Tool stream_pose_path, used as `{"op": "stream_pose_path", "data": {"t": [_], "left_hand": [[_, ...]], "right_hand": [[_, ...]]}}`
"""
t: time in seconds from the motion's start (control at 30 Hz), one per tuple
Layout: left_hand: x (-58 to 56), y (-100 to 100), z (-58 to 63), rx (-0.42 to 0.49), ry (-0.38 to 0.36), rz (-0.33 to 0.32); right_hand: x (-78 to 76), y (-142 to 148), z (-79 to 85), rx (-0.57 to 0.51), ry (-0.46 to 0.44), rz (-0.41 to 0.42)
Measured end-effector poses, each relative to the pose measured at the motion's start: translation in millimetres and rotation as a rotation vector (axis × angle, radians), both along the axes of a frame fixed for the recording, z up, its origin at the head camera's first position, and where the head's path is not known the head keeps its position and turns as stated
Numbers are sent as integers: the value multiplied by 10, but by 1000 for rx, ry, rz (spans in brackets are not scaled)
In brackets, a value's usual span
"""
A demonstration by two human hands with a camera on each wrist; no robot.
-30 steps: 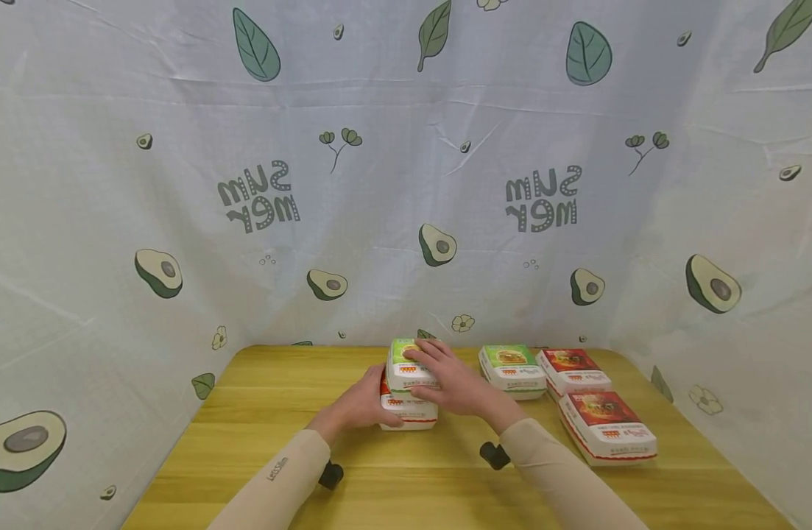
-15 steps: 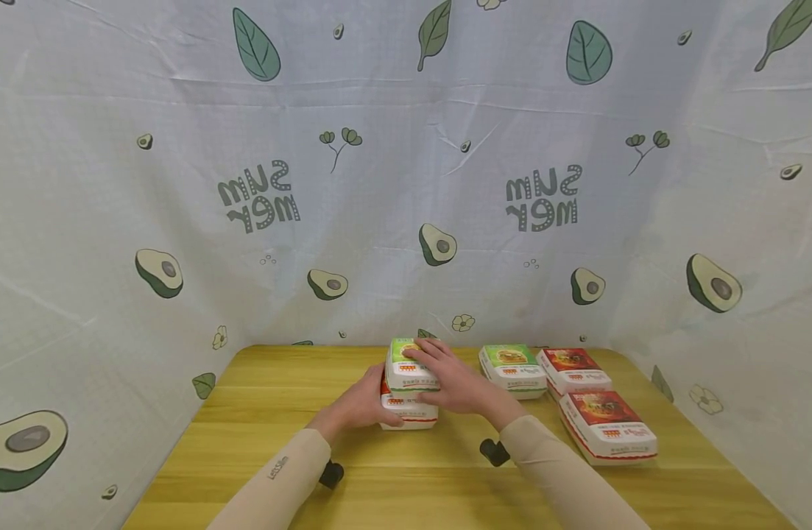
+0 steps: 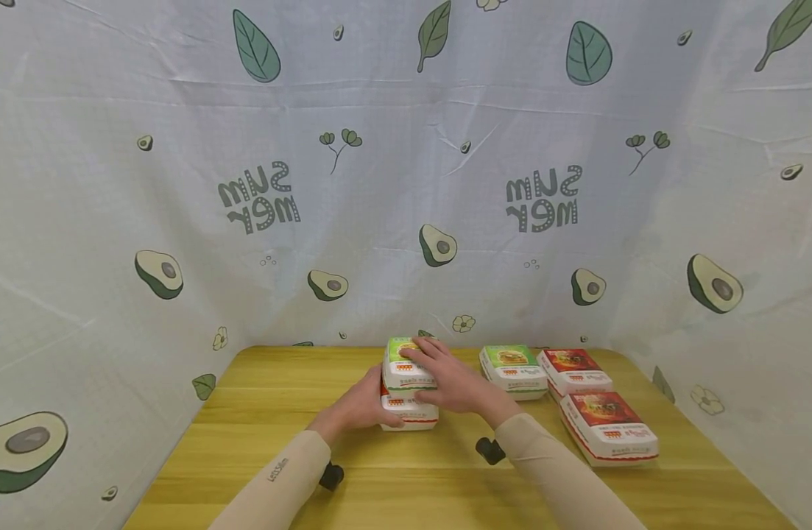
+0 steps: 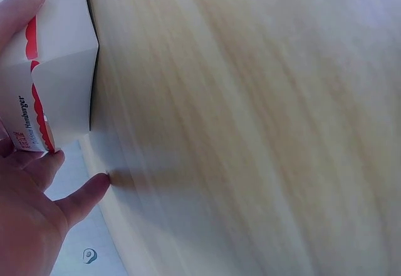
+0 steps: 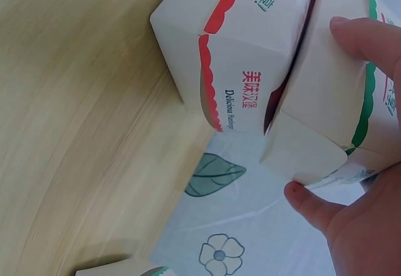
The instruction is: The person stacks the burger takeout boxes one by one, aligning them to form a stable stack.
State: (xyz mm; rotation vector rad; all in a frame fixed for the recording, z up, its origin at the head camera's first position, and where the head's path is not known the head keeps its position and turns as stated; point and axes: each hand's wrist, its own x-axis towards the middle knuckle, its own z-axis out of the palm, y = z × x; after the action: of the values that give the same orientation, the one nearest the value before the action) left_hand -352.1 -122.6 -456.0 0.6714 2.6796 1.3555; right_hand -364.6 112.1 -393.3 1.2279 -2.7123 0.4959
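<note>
Two hamburger boxes stand stacked near the middle of the table. The lower, red-trimmed hamburger box (image 3: 412,417) rests on the wood, and my left hand (image 3: 361,401) grips its left side, thumb across the front. On top sits a green-topped hamburger box (image 3: 406,374); my right hand (image 3: 453,379) holds it from the right, fingers over the lid and thumb low on the front. In the right wrist view, the green-trimmed box (image 5: 313,101) lies against the red-trimmed box (image 5: 244,51). The left wrist view shows the thumb on the red-trimmed box (image 4: 56,51).
To the right stand another green hamburger box (image 3: 512,372), a red hamburger box (image 3: 574,370) behind, and a nearer red hamburger box (image 3: 607,427). The wooden table (image 3: 260,412) ends at a printed curtain (image 3: 379,184) at the back and sides.
The upper green box and my right hand have shifted slightly left over the lower box. My left hand and the red box stay in place.
</note>
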Motion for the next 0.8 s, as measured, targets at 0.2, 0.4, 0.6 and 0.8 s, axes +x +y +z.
{"op": "stream_pose_path", "data": {"t": [0.2,0.4,0.6,0.8], "left_hand": [[3,-2,-5,14,-1,8],[-6,0,-12,25,-8,16],[-15,6,-28,21,-3,18],[-7,12,-22,24,14,16]], "right_hand": [[-35,-10,-19,-13,-9,-2],[-50,-28,-21,-30,-10,2],[-56,-43,-20,-25,-9,-14],[-26,-47,0,-27,-5,4]]}}
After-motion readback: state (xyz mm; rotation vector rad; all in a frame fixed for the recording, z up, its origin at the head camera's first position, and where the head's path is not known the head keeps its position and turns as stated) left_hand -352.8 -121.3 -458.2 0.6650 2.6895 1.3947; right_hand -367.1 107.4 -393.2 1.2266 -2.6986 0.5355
